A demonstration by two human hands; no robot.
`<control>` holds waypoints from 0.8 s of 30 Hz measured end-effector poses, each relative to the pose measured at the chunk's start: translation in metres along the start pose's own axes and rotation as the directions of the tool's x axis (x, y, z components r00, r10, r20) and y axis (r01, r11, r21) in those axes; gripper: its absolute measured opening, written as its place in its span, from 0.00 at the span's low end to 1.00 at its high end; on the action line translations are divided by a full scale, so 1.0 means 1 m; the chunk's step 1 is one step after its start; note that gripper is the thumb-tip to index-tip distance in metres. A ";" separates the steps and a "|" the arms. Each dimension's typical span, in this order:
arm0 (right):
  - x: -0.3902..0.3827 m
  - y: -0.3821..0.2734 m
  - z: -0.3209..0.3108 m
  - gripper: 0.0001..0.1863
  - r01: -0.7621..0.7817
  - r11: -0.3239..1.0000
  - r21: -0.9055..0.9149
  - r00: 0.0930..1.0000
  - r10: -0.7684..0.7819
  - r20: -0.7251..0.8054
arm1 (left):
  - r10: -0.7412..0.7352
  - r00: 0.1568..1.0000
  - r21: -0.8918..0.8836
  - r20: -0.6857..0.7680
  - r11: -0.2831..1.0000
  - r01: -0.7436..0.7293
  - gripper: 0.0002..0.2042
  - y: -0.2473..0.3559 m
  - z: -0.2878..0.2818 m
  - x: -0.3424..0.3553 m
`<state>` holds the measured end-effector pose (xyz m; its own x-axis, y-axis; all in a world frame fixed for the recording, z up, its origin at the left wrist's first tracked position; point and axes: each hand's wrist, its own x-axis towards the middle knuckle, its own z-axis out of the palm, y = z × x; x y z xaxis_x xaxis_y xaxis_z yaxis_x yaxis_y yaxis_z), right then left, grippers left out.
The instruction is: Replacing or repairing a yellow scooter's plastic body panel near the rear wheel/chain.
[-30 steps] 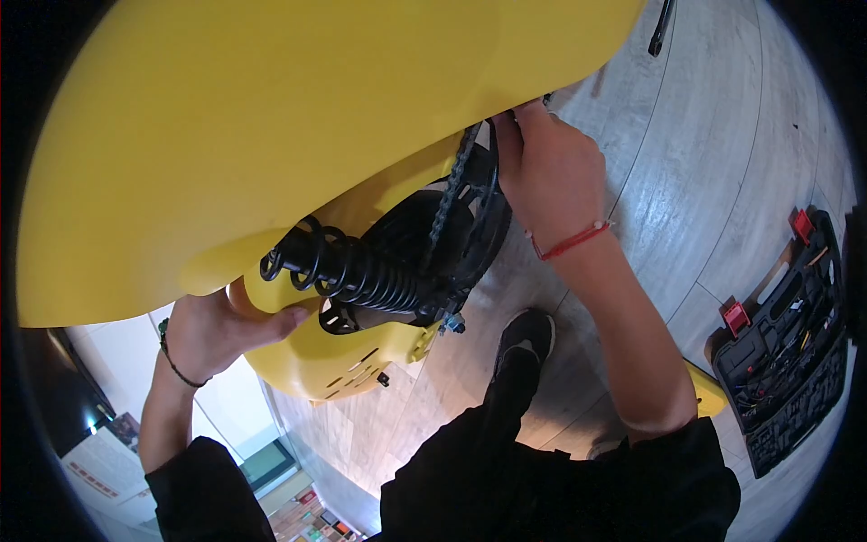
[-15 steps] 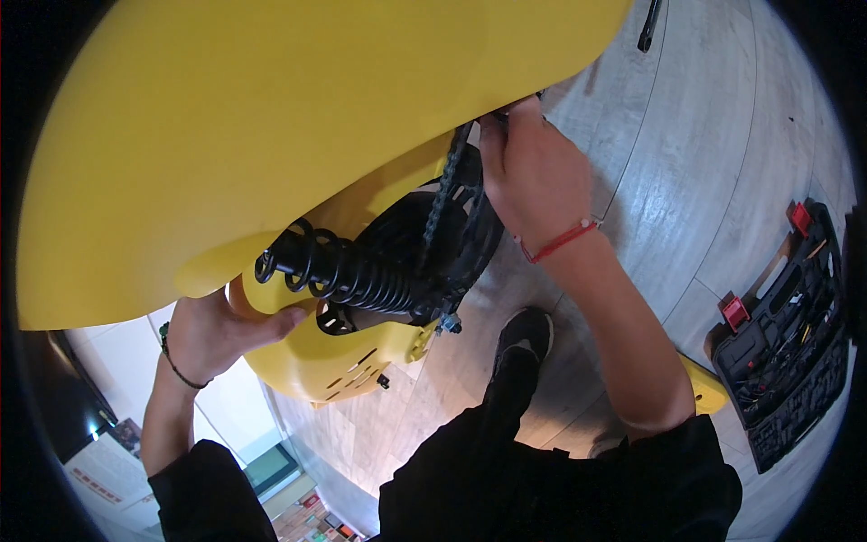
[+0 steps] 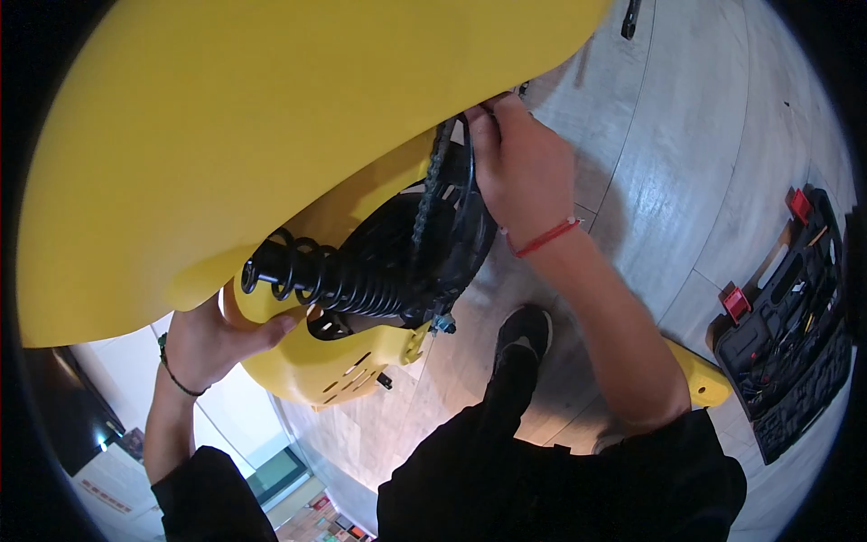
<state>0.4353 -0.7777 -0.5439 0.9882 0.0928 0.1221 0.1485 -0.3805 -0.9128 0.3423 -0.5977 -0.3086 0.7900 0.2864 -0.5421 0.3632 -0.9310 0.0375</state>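
A large yellow shell [image 3: 271,108] fills the upper left, over a black coil-spring shock [image 3: 334,285], a chain [image 3: 426,194] and a dark wheel assembly [image 3: 375,226]. A lower yellow cover with slots [image 3: 298,370] hangs below the spring. My left hand [image 3: 212,334] is wrapped round yellow bodywork left of the spring, thumb on top and other fingers mostly hidden. My right hand [image 3: 524,167] has its fingers curled in at the shell's lower edge beside the top of the chain; what they grip is hidden.
An open black tool case [image 3: 786,325] with red latches lies on the wood-look floor [image 3: 695,135] at right, beside a yellow piece [image 3: 700,375]. A black bar [image 3: 632,18] lies at top right. My shoe [image 3: 524,330] stands below the vehicle.
The yellow shell, spring, chain and my right hand have shifted slightly left in the picture, and the shell's left end sits a little lower. My left hand keeps its hold.
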 end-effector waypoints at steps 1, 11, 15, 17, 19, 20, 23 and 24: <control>0.000 0.000 0.000 0.11 -0.004 1.000 -0.001 1.000 0.004 -0.001 | -0.003 1.000 -0.019 -0.002 1.000 0.003 0.33 -0.001 0.001 0.000; 0.002 0.009 0.004 0.10 0.001 0.962 0.272 1.000 -0.006 0.019 | 0.032 0.999 -0.009 -0.022 0.999 -0.032 0.32 -0.003 0.003 -0.002; 0.005 0.006 0.004 0.10 0.001 0.988 0.153 0.999 -0.006 0.034 | 0.097 0.993 0.039 -0.071 0.995 -0.095 0.33 -0.012 0.008 -0.002; 0.009 0.005 0.002 0.10 0.014 0.995 0.103 0.999 -0.018 0.040 | 0.125 0.988 0.056 -0.088 0.991 -0.120 0.34 -0.012 0.008 -0.001; 0.011 0.005 0.000 0.10 0.025 0.998 0.053 0.999 -0.028 0.046 | 0.054 0.998 0.002 -0.045 0.999 -0.054 0.33 -0.011 0.006 -0.002; 0.012 0.006 0.000 0.10 0.048 0.998 0.043 0.997 -0.050 0.053 | 0.059 0.997 0.009 -0.041 0.998 -0.058 0.33 -0.010 0.006 -0.003; 0.013 0.010 0.002 0.10 0.077 0.995 0.060 0.996 -0.079 0.033 | 0.050 0.998 -0.017 -0.034 0.999 -0.050 0.32 -0.007 0.006 -0.003; 0.013 0.012 0.002 0.10 0.091 0.992 0.086 0.996 -0.093 0.012 | 0.028 0.999 0.005 -0.028 1.000 -0.028 0.31 -0.006 0.006 -0.002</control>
<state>0.4496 -0.7790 -0.5546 0.9696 0.1388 0.2015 0.2343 -0.2896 -0.9280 0.3359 -0.5943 -0.3124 0.8133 0.2660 -0.5174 0.3384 -0.9397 0.0489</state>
